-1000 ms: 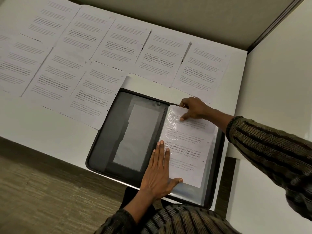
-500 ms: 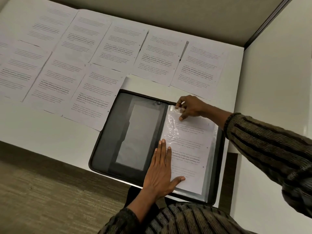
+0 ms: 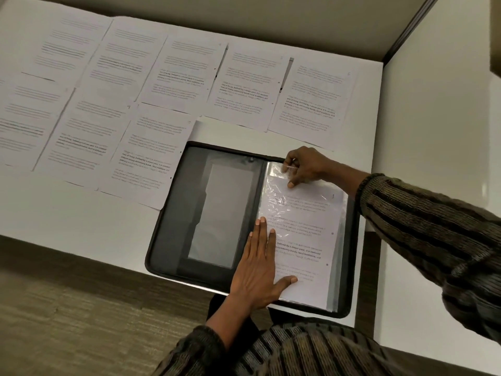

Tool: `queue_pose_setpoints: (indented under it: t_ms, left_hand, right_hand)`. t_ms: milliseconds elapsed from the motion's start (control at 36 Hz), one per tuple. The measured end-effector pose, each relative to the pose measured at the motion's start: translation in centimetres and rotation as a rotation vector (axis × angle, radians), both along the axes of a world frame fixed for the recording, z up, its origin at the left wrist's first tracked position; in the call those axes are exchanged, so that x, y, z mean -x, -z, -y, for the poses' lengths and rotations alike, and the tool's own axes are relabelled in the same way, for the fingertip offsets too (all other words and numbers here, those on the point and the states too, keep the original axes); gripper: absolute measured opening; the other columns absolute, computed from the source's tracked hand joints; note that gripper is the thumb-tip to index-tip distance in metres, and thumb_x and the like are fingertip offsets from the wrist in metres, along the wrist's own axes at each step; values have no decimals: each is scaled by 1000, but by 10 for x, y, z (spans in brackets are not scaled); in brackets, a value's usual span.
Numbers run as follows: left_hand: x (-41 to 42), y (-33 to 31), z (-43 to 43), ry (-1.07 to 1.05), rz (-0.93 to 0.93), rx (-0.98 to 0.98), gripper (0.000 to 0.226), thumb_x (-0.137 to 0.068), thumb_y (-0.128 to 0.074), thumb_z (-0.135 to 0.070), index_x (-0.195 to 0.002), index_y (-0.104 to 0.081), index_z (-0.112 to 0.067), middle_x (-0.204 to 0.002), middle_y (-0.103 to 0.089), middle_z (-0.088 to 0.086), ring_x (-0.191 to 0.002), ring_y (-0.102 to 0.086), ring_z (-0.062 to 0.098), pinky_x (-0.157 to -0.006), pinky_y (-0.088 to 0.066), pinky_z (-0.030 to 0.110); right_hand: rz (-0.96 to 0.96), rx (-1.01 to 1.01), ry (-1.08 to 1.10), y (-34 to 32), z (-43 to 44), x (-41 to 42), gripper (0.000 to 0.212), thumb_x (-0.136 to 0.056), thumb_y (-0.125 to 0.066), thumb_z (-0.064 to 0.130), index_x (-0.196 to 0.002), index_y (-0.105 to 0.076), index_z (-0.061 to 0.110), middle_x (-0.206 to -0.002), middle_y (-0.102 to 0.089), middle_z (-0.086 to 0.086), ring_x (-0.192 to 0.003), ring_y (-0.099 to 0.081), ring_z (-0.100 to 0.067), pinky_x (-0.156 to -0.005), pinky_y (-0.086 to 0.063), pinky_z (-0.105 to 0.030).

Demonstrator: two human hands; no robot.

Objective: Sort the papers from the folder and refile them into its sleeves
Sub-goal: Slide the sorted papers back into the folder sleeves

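A black zip folder lies open at the desk's near edge. Its right half holds clear plastic sleeves, and a printed sheet sits inside the top sleeve. My left hand lies flat with straight fingers on the sheet's lower left, beside the spine. My right hand is at the sleeve's top left corner and pinches the crinkled plastic edge there, one finger pressing down on the sheet. Several printed pages lie spread in two rows on the desk behind the folder.
The white desk is bounded by a partition wall at the back and a white panel on the right. Carpeted floor shows below the desk's near edge. The folder's left half has a grey inner pocket.
My right hand has shifted slightly left along the sleeve's top edge and taken the plastic corner between its fingers. My left hand stays flat on the sheet.
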State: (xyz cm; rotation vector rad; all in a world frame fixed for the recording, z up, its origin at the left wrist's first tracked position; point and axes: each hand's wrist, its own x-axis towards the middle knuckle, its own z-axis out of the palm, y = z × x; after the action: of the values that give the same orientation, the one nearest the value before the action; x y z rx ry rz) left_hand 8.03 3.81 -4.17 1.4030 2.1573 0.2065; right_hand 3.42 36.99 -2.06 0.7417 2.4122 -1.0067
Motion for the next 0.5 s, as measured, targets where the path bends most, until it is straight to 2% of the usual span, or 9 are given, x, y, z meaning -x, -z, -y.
queue_pose_setpoints:
  t_ms: [56, 139, 194, 250, 306, 389, 444, 500]
  left_hand:
    - [1, 0, 0, 9, 1, 0, 121, -95, -36, -87, -163, 23, -7, -167, 40, 14, -157, 33, 29, -131, 7, 48]
    - [4, 1, 2, 18, -5, 0, 120, -95, -36, -87, -163, 23, -7, -167, 39, 14, -158, 32, 29, -132, 5, 48]
    - [5, 1, 2, 22, -8, 5, 120, -95, -36, -87, -163, 24, -8, -167, 39, 14, -158, 32, 28, -132, 4, 48]
    - [5, 0, 2, 29, -11, 9, 120, -95, -35, -87, -163, 24, -7, -167, 40, 14, -157, 33, 28, -132, 4, 48]
    - [5, -1, 2, 31, -9, 12, 120, -95, -35, -87, -163, 25, -7, -166, 41, 14, -157, 34, 28, -132, 4, 49]
    - [5, 0, 2, 36, -3, 14, 120, -95, -36, -86, -163, 24, -7, -166, 41, 13, -157, 34, 28, -132, 5, 48]
    - [6, 0, 3, 45, -7, 20, 120, -95, -37, -86, -163, 25, -8, -166, 43, 13, -156, 35, 28, -131, 7, 46]
    - [8, 1, 3, 54, -4, 29, 120, -95, -38, -85, -162, 27, -10, -165, 44, 12, -156, 36, 27, -130, 10, 44]
  right_hand:
    - [2, 22, 18, -2, 1, -1, 47, -65, -99, 23, -106, -78, 22, -103, -70, 7, -105, -61, -16, -90, -51, -34]
    - [21, 58, 19, -6, -2, -3, 37, -69, -97, 22, -102, -79, 23, -98, -73, 10, -106, -65, -15, -90, -51, -33]
    - [44, 8, -6, -12, -5, -1, 36, -71, -96, 29, -102, -79, 23, -101, -72, 9, -108, -65, -17, -91, -52, -35]
    - [95, -133, -91, -19, -9, 0, 48, -69, -95, 46, -105, -76, 22, -105, -68, 7, -105, -63, -19, -93, -53, -38]
    - [180, -257, -174, -32, -12, -2, 56, -64, -93, 60, -101, -74, 22, -101, -68, 7, -99, -62, -20, -84, -54, -37]
    - [244, -290, -218, -51, -19, -11, 48, -61, -94, 59, -85, -75, 22, -84, -72, 6, -89, -66, -19, -70, -49, -32]
    - [211, -297, -186, -60, -22, -19, 43, -62, -94, 58, -77, -73, 24, -80, -70, 8, -91, -63, -19, -74, -47, -34]
    - [123, -271, -106, -65, -24, -29, 43, -60, -95, 58, -75, -72, 25, -86, -72, 7, -98, -60, -19, -85, -50, -39]
